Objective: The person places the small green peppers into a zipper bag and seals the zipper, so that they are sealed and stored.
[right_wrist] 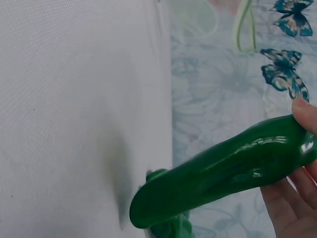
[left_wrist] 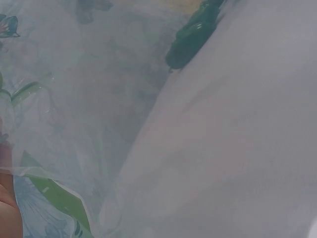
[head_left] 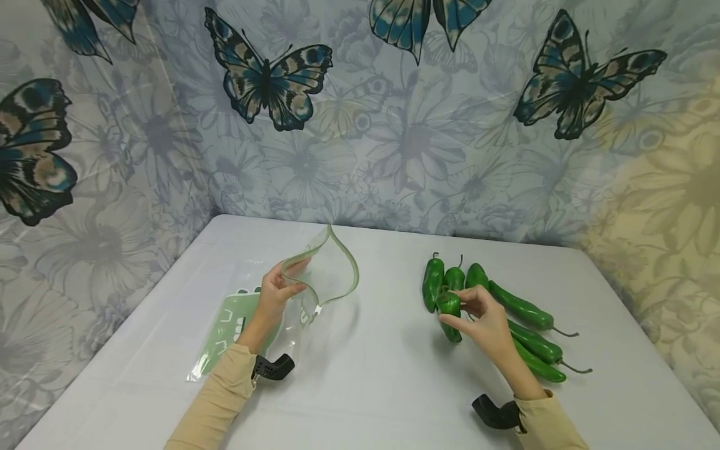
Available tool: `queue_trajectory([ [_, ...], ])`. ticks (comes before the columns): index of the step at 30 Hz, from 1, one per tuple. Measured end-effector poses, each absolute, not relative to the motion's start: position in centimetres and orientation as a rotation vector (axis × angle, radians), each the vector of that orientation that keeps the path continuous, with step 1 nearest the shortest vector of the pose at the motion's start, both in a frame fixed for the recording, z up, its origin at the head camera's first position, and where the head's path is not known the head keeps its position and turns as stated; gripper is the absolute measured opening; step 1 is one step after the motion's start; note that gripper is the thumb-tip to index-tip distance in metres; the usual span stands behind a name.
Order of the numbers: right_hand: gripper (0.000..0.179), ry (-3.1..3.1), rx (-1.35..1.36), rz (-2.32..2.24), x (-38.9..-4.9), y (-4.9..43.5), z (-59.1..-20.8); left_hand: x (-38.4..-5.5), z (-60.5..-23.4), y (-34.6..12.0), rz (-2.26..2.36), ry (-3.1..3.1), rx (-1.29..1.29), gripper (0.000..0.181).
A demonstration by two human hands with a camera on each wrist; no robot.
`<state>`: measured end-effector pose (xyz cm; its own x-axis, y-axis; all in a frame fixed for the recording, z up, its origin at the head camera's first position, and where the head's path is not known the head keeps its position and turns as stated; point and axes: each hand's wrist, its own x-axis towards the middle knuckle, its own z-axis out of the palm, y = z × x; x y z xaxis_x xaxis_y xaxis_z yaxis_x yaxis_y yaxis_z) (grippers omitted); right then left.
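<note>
My left hand (head_left: 275,294) holds a clear zip bag (head_left: 347,250) by its green-edged mouth, which gapes wide toward the peppers. In the left wrist view the clear film fills much of the picture, and only a sliver of the hand (left_wrist: 7,198) shows. My right hand (head_left: 486,319) pinches a glossy green pepper (head_left: 450,306) near its stem end, between thumb and fingers. The right wrist view shows this pepper (right_wrist: 223,171) tilted, its blunt tip pointing down-left. Just behind and beside that hand lie several more green peppers (head_left: 523,306), some with long curved stems.
Flat clear plastic with a green printed panel (head_left: 230,319) lies under the left forearm; whether it joins the held bag I cannot tell. The white table (head_left: 371,387) meets a butterfly-patterned cloth (head_left: 416,150) behind. Black wrist mounts (head_left: 274,367) stick out from both wrists.
</note>
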<state>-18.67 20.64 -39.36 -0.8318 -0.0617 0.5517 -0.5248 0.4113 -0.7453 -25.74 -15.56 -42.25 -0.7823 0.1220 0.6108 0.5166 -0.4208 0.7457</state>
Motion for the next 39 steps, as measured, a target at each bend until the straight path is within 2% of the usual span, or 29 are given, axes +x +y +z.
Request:
queue_trajectory([
  [10, 0.044, -2.204, 0.436, 1.448, -18.6, 20.4, -38.9, -25.9, -41.8, -15.5, -2.266, -1.544, -0.870, 0.047],
  [16, 0.041, -2.177, 0.421, 1.490, -18.8, 19.9, -38.3, -26.4, -41.7, -15.6, -2.226, -1.555, -0.891, 0.043],
  [26, 0.036, -2.067, 0.484, 1.635, -18.8, 19.2, -38.0, -25.8, -42.1, -15.5, -2.241, -1.575, -0.864, 0.048],
  [39, 0.037, -2.053, 0.513, 1.642, -18.8, 18.3, -37.6, -25.6, -42.0, -15.4, -2.252, -1.553, -0.893, 0.048],
])
